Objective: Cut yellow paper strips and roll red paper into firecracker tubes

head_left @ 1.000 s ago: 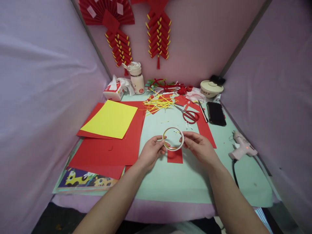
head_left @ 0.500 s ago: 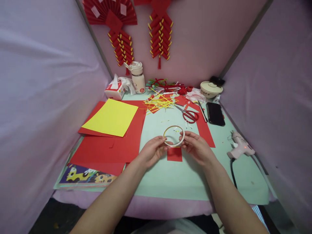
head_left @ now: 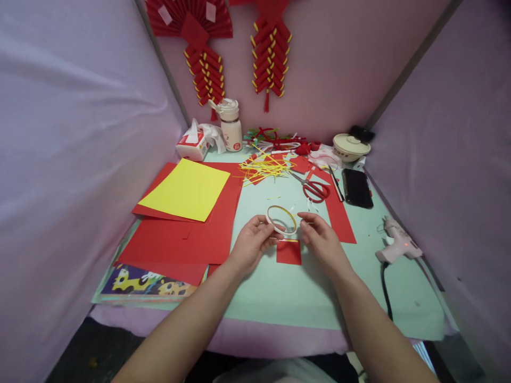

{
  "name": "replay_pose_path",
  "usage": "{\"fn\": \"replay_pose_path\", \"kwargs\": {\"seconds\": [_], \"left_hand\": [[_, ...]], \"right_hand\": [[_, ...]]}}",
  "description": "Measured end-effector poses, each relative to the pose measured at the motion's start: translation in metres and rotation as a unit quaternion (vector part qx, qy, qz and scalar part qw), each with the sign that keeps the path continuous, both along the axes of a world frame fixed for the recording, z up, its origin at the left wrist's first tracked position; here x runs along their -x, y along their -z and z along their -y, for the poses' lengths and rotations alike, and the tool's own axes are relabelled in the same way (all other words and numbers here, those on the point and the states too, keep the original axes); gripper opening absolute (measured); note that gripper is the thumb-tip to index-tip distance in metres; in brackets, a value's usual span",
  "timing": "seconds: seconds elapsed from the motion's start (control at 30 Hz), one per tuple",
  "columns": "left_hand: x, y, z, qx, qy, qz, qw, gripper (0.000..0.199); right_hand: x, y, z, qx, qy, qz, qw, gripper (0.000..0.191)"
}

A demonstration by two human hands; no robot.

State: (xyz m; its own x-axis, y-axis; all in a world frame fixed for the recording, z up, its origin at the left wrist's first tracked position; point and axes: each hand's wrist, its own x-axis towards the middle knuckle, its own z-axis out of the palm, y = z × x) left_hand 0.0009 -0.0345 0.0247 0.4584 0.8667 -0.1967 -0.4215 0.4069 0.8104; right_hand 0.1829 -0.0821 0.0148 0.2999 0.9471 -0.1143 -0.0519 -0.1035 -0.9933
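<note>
A narrow roll of white tape is held tilted above the table, its yellowish inner ring showing. My left hand grips its left side between thumb and fingers. Just right of the roll, apart from its rim, my right hand has thumb and forefinger brought together; whatever lies between them is too small to make out. Below the roll lies a small red paper piece with a pale strip along its top edge. Red-handled scissors rest open beyond my right hand.
Yellow paper and red sheets cover the left side. Yellow strips lie at the back, near a white bottle. To the right are a phone, a black pen-like tool and a corded glue gun, its light glowing.
My right hand has let go of the roll's right rim and drawn slightly away. The roll has tilted in my left hand. The view has shifted a little.
</note>
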Motion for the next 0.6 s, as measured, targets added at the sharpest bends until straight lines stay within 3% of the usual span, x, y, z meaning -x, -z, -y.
{"fn": "replay_pose_path", "kwargs": {"seconds": [0.07,0.17,0.3,0.47,0.6], "left_hand": [[-0.001,0.002,0.003,-0.076,-0.006,-0.045,0.996,0.030],[-0.003,0.007,0.006,-0.154,-0.006,-0.108,0.982,0.022],[-0.003,0.014,0.010,-0.266,-0.029,-0.209,0.941,0.008],[-0.003,0.017,0.013,-0.443,-0.025,-0.330,0.833,0.007],[-0.004,0.015,0.016,-0.481,0.006,-0.349,0.805,0.014]], "right_hand": [[0.004,-0.001,0.003,-0.069,-0.051,0.112,0.990,0.027],[0.010,-0.003,0.005,-0.129,-0.120,0.168,0.970,0.021],[0.015,-0.002,0.007,-0.149,-0.097,0.171,0.969,0.019],[0.015,0.000,0.010,-0.160,-0.068,0.138,0.975,0.017],[0.017,-0.001,0.012,-0.116,-0.050,0.116,0.985,0.015]]}}
